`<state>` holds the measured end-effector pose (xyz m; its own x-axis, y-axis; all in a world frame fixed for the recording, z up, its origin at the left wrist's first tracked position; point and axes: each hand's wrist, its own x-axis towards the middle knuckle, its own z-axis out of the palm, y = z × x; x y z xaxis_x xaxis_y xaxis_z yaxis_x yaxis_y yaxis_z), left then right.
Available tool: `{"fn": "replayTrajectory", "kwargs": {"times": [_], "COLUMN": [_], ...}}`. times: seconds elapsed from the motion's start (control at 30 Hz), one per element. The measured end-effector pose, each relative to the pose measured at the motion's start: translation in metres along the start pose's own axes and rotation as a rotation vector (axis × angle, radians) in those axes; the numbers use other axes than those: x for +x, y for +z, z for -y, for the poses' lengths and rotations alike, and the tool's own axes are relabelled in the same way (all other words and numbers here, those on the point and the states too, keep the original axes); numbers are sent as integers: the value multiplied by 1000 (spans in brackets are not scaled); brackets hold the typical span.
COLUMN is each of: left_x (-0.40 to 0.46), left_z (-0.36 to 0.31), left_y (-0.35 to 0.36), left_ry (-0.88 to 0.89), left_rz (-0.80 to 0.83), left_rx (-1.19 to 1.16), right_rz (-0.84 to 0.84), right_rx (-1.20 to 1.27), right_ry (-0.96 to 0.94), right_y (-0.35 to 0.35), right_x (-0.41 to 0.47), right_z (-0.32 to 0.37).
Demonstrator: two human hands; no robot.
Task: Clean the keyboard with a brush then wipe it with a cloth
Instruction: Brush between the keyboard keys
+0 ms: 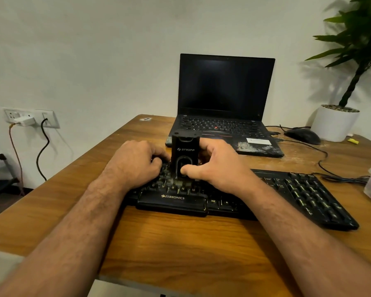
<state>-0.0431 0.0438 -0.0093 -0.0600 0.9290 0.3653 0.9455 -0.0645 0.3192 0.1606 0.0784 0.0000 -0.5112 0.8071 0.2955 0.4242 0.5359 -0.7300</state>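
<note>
Right hand (214,166) grip pinching upright brush (185,155) on keyboard (304,194), left hand (137,161) fingers curled beside it, grip unclear.

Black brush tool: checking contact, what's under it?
Under the brush tool are the keyboard keys above B and N. The bristle contact is hidden by its body and the right hand.

Premises: an office-type desk set against a plain white wall. Evidence: wooden desk (180,243) carrying an open ThinkPad laptop (223,99), a wired mouse (302,135) and a Zebronics keyboard (298,194); wall socket panel (30,117) with charger; potted plant (335,123) at the corner.
</note>
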Motion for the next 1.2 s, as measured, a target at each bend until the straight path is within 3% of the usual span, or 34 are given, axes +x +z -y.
{"fn": "replayTrajectory", "kwargs": {"times": [0.1, 0.23, 0.37, 0.5, 0.67, 0.77, 0.83, 0.93, 1.1, 1.2], "left_x": [1, 0, 1, 1, 1, 0, 0, 1, 3, 3], "left_z": [1, 0, 1, 2, 3, 1, 1, 3, 5, 5], "left_y": [1, 1, 2, 3, 3, 2, 2, 2, 4, 4], "left_ry": [-12, 0, -4, 3, -7, 1, -5, -8, -3, -13], "left_rz": [24, 3, 24, -7, 23, 9, 6, 44, 52, 54], "left_rx": [-8, 0, -5, 2, -22, -17, -14, -24, -16, -20], "right_rz": [-114, 48, -102, 69, -104, 87, 127, 39, 104, -40], "right_rx": [-40, 63, -45, 56, -38, 107, 104, 32, 66, -22], "right_ry": [41, -25, 14, -3, 58, -4, -15, 10, 8, 43], "right_y": [-5, -1, -3, -3, -11, -18, -16, -19, -18, -21], "right_x": [2, -6, 2, -4, 2, -9, -12, -7, -9, -4], "right_z": [1, 6, 2, 5, 0, 5, 7, 4, 1, -1]}}
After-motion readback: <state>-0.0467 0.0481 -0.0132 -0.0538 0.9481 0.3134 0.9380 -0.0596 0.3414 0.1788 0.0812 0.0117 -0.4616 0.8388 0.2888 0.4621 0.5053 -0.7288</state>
